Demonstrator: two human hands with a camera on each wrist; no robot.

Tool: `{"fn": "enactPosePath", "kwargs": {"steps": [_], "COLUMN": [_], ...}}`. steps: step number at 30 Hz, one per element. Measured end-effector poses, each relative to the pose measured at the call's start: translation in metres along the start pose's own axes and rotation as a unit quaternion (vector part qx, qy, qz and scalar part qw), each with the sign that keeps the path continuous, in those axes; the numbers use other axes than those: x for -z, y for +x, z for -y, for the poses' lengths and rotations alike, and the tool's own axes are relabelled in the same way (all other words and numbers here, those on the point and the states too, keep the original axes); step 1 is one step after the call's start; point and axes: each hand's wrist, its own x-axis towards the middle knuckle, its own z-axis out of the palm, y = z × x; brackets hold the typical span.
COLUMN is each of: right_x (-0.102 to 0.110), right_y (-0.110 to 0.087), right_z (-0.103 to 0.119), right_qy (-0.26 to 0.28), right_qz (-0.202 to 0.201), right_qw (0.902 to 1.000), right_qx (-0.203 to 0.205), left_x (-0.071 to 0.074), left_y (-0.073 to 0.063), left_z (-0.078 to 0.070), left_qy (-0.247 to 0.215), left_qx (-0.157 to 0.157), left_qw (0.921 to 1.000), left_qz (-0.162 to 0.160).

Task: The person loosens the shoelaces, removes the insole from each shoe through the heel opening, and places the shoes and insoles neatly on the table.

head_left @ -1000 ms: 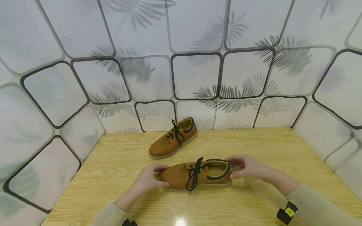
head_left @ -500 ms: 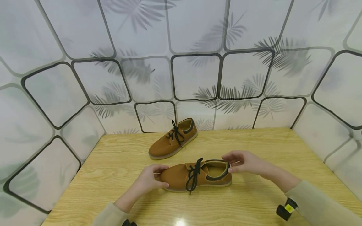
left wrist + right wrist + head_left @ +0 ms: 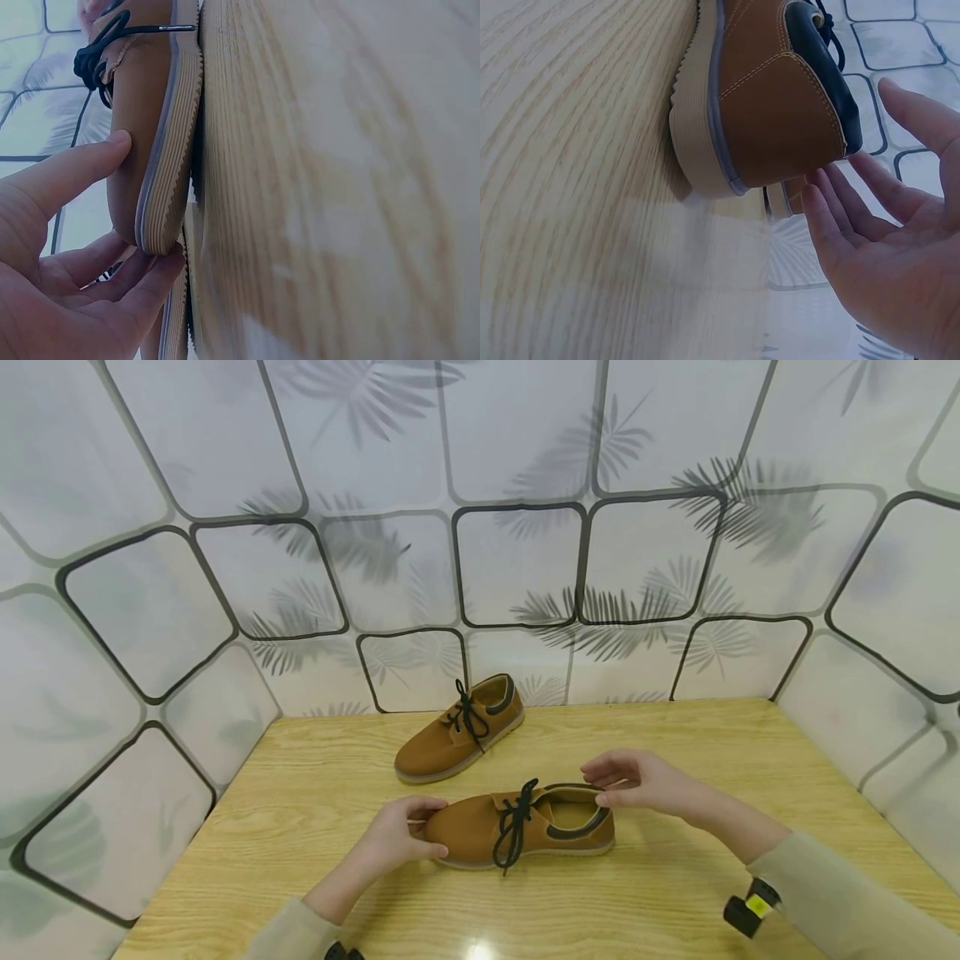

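A brown lace-up shoe (image 3: 465, 827) with black laces lies on the table, toe to the left. Around its toe, my left hand (image 3: 393, 837) holds on, the thumb on the near side and the fingers at the tip and far side; the left wrist view shows the thumb pressing the upper (image 3: 142, 97). At the heel, my right hand (image 3: 647, 785) hovers with its fingers loosely spread. The right wrist view shows its thumb apart from the shoe and its fingertips close behind the heel (image 3: 780, 112); whether they touch cannot be told.
A matching brown shoe (image 3: 435, 747) stands farther back on the wooden table (image 3: 675, 893), toe to the left and angled toward me. Patterned cloth walls (image 3: 525, 560) rise along the table's back and both sides.
My right hand has risen from around the heel and slid slightly left and away from me, its thumb coming off the shoe. The left hand and both shoes have stayed in place.
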Motion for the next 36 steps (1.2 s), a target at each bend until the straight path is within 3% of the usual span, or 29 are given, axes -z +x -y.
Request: {"fn": "enactPosePath", "kwargs": {"steps": [36], "right_x": [-0.016], "right_y": [0.030], "right_z": [0.011], "right_qy": [0.015], "right_qz": [-0.021], "right_qw": [0.9996], "right_qx": [0.007], "left_x": [0.000], "left_y": [0.000], "left_z": [0.002], "left_qy": [-0.006], "left_qx": [0.006], "left_qw": [0.9999], "left_qz": [0.010]}}
